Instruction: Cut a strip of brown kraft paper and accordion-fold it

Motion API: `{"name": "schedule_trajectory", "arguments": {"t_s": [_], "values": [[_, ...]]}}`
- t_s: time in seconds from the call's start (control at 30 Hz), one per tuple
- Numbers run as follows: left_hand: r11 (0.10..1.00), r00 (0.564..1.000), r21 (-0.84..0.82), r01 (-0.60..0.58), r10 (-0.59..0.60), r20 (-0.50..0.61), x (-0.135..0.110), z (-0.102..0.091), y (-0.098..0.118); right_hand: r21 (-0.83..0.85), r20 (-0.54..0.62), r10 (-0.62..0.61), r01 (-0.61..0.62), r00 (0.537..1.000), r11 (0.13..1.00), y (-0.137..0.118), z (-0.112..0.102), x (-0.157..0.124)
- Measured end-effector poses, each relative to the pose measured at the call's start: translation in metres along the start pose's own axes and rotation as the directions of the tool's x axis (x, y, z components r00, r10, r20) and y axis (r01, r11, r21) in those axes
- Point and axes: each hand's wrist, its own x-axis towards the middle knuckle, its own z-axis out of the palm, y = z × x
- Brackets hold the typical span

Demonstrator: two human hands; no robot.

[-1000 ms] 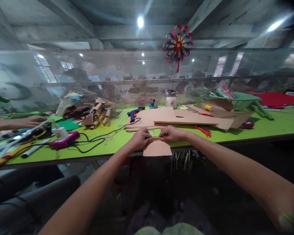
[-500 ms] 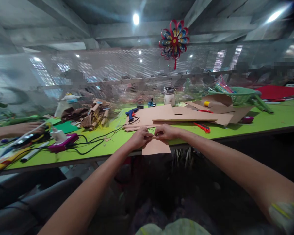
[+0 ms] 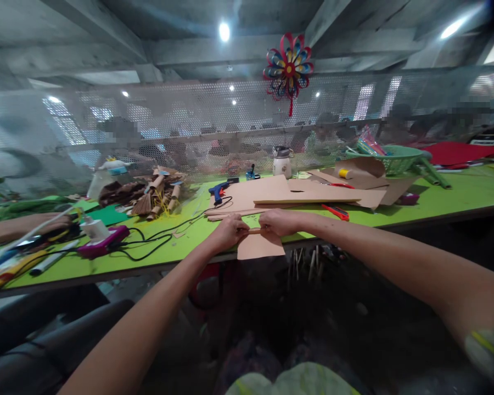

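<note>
A sheet of brown paper (image 3: 260,248) lies at the table's front edge, its near part hanging over it. Its far edge is rolled into a narrow tube between my hands. My left hand (image 3: 231,231) pinches the left end of that roll, fingers closed. At the right end, my right hand (image 3: 280,222) has its fingers curled shut on the same roll. Just beyond them rests a stack of brown paper (image 3: 255,193). A blue glue gun (image 3: 218,193) lies on the stack's left side, and a red utility knife (image 3: 336,212) is to the right.
On the left are a purple power strip (image 3: 104,242) with black cords, a bundle of brown paper rolls (image 3: 158,197) and another person's hand (image 3: 53,224). A white bottle (image 3: 282,162) and a green basket (image 3: 399,159) stand behind. The green table (image 3: 399,216) ends near me.
My hands have moved slightly apart along the rolled edge, showing more of it between them. The whole view has shifted a little.
</note>
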Motion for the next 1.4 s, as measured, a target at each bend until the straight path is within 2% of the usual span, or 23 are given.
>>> {"name": "schedule_trajectory", "arguments": {"t_s": [0.2,0.43,0.8,1.03,1.13,1.27,1.33,1.4], "values": [[1.0,1.0,0.024,-0.011,0.011,-0.028,-0.001,0.001,-0.001,-0.081,-0.034,-0.039,0.036,0.999,0.996,-0.006,-0.002,-0.008],[0.993,0.996,0.079,-0.088,0.089,-0.015,-0.004,-0.001,-0.001,-0.158,-0.052,-0.089,0.08,0.995,0.984,-0.014,-0.001,-0.015],[0.98,0.987,0.128,-0.151,0.156,-0.029,-0.011,-0.003,0.004,-0.204,-0.145,-0.17,0.139,0.975,0.969,-0.014,0.011,-0.027],[0.946,0.97,0.218,-0.239,0.225,0.089,-0.01,-0.011,0.004,-0.243,-0.156,-0.216,0.174,0.964,0.954,-0.014,0.014,-0.028],[0.927,0.964,0.275,-0.255,0.222,0.146,-0.014,-0.015,0.008,-0.264,-0.118,-0.223,0.185,0.968,0.946,-0.016,0.011,-0.03],[0.916,0.958,0.3,-0.265,0.216,0.187,-0.019,-0.022,0.025,-0.303,-0.041,-0.222,0.199,0.974,0.932,-0.023,0.006,-0.034],[0.927,0.959,0.29,-0.238,0.177,0.219,-0.017,-0.026,0.034,-0.327,-0.019,-0.221,0.203,0.975,0.923,-0.026,0.006,-0.035],[0.952,0.965,0.271,-0.142,0.072,0.254,-0.008,-0.028,0.04,-0.355,-0.023,-0.199,0.178,0.98,0.918,-0.029,0.009,-0.034]]}}
